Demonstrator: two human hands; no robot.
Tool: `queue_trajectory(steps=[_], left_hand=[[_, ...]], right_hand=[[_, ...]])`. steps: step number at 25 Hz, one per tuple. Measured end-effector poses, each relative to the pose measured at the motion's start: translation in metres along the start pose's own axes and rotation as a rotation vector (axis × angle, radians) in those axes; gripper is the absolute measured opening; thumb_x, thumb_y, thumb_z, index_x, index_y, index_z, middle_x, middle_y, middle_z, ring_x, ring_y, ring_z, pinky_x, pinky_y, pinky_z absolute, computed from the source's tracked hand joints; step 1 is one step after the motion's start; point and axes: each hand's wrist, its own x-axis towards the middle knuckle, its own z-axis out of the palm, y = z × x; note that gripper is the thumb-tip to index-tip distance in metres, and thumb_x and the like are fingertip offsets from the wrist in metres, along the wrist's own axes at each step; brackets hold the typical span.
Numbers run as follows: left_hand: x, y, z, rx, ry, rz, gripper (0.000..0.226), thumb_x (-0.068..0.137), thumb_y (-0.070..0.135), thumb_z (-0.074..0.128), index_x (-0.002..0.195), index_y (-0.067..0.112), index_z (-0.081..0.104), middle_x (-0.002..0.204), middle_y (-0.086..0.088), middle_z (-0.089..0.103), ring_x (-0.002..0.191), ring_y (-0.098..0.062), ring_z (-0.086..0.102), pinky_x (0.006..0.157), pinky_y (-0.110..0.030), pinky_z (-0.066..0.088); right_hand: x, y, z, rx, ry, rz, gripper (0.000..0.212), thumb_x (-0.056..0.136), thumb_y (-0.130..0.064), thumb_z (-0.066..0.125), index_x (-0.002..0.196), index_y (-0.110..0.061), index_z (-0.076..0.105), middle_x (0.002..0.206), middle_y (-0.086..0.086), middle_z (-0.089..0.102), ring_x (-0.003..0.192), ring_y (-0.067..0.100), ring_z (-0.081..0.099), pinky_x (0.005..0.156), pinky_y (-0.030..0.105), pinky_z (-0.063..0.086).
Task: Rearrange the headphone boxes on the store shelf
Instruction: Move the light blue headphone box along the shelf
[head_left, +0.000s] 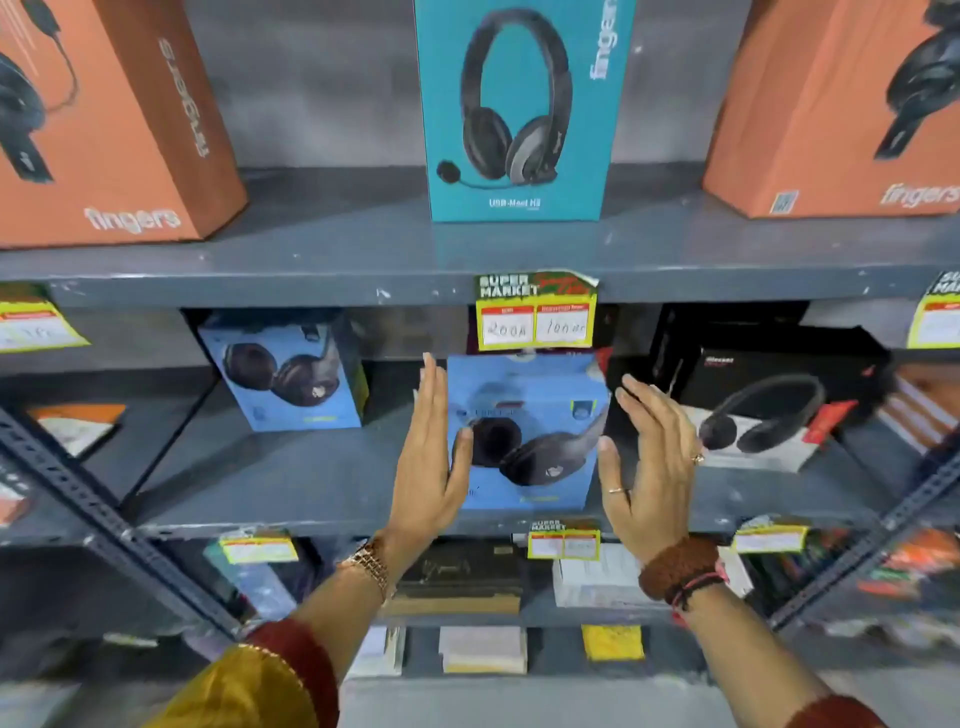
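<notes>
A light blue headphone box (535, 410) stands upright near the front middle of the middle grey shelf (291, 483). My left hand (431, 467) lies flat against the box's left side, fingers straight and thumb resting on its front. My right hand (649, 467) is spread beside the box's right side, with the thumb at the box's edge and the fingers a little apart from it. A second light blue headphone box (285, 374) stands further back on the left. A black headphone box (763, 400) sits to the right.
The upper shelf carries a teal headphone box (519, 114) between two orange boxes (104, 119) (831, 104). A yellow price tag (535, 312) hangs from the upper shelf's edge just above the held-between box. Lower shelves hold more small boxes. Slotted metal uprights frame both sides.
</notes>
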Motion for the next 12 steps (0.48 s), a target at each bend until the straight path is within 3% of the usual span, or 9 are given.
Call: queue_trajectory(steps=[2, 6, 9, 12], left_hand=[[-0.003, -0.014, 0.011, -0.012, -0.022, -0.21, 0.068, 0.102, 0.027, 0.04, 0.153, 0.028, -0.005, 0.164, 0.01, -0.009, 0.152, -0.009, -0.003, 0.123, -0.039, 0.017], [-0.011, -0.043, 0.028, -0.226, -0.117, -0.65, 0.075, 0.096, 0.043, 0.045, 0.155, 0.025, 0.003, 0.165, 0.004, 0.004, 0.152, -0.014, 0.005, 0.123, -0.036, 0.014], [-0.011, -0.066, 0.033, -0.354, -0.183, -0.713, 0.087, 0.081, 0.055, 0.057, 0.153, 0.023, 0.02, 0.157, 0.002, 0.035, 0.144, -0.017, 0.035, 0.117, -0.044, 0.033], [-0.011, -0.072, 0.036, -0.398, -0.2, -0.73, 0.078, 0.079, 0.047, 0.065, 0.146, 0.02, 0.036, 0.14, -0.002, 0.056, 0.129, -0.02, 0.053, 0.11, -0.048, 0.042]], right_hand=[[-0.009, 0.014, 0.014, -0.011, -0.072, 0.101, 0.045, 0.088, -0.019, 0.048, 0.132, -0.008, 0.044, 0.14, 0.003, 0.043, 0.132, 0.021, 0.036, 0.115, 0.022, 0.016], [-0.023, 0.038, 0.04, 0.224, -0.267, 0.534, 0.067, 0.09, -0.04, 0.047, 0.147, -0.021, 0.018, 0.157, -0.003, 0.019, 0.144, 0.012, 0.018, 0.118, 0.027, 0.014], [-0.016, 0.046, 0.051, 0.514, -0.356, 0.916, 0.069, 0.088, -0.046, 0.048, 0.147, -0.03, 0.016, 0.156, -0.004, 0.024, 0.141, 0.014, 0.026, 0.114, 0.03, 0.023], [-0.013, 0.048, 0.056, 0.62, -0.393, 0.986, 0.055, 0.091, -0.041, 0.044, 0.143, -0.029, 0.03, 0.145, -0.003, 0.042, 0.132, 0.015, 0.04, 0.102, 0.024, 0.031]])
